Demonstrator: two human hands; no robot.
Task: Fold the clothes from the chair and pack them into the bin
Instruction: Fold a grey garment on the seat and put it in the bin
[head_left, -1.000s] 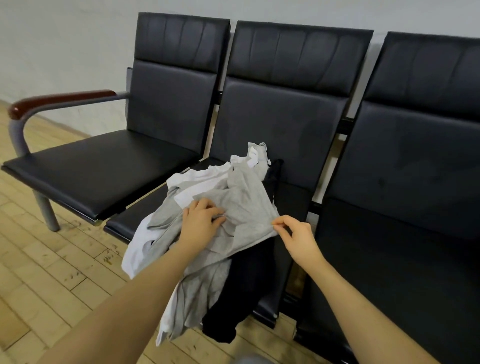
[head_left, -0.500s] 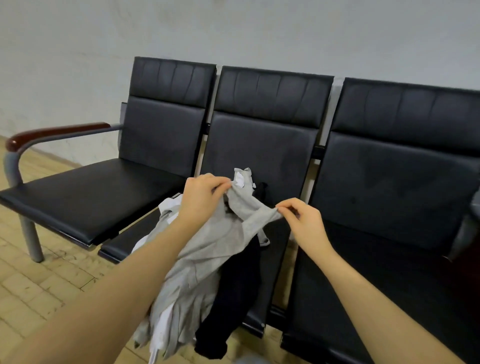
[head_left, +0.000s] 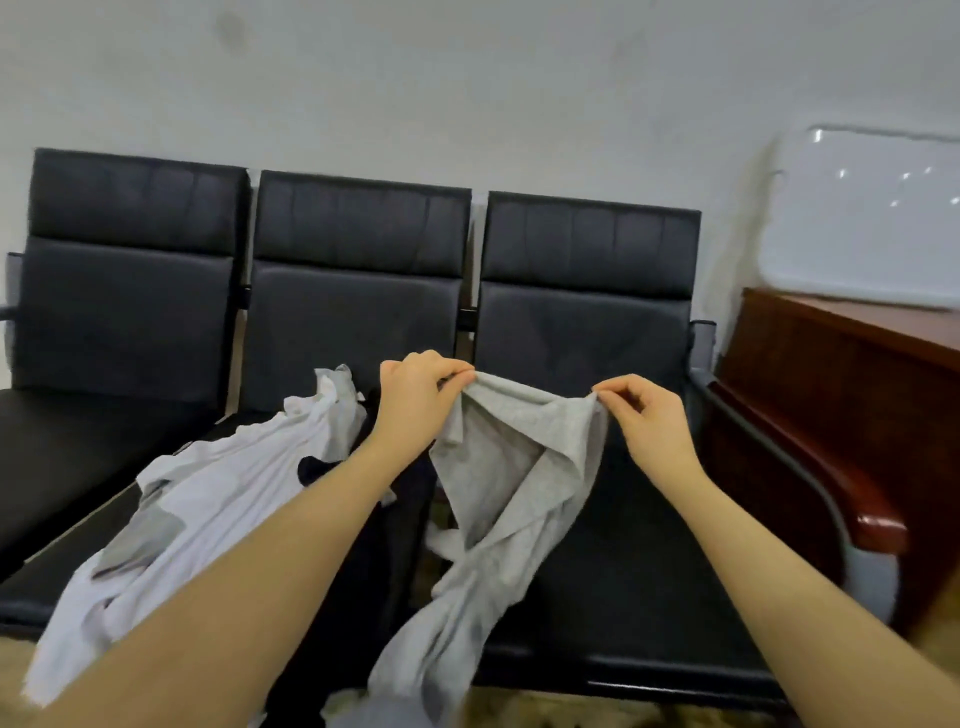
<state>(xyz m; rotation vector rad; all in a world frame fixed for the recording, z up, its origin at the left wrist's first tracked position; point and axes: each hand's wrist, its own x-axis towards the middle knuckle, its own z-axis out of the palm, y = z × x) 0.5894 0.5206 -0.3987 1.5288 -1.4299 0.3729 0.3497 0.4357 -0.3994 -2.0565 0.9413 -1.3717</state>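
Just starting: nothing folded, no bin in view.
At frame centre our left hand (head_left: 415, 395) and right hand (head_left: 644, 415) each pinch the top edge of a crumpled light-grey cotton garment (head_left: 514, 467), which hangs over the black padded bench (head_left: 587, 322); a white garment (head_left: 218, 499) and a dark one wait lower left.

Matt grey cloth garment (head_left: 511, 467), leather-look chair (head_left: 587, 322)
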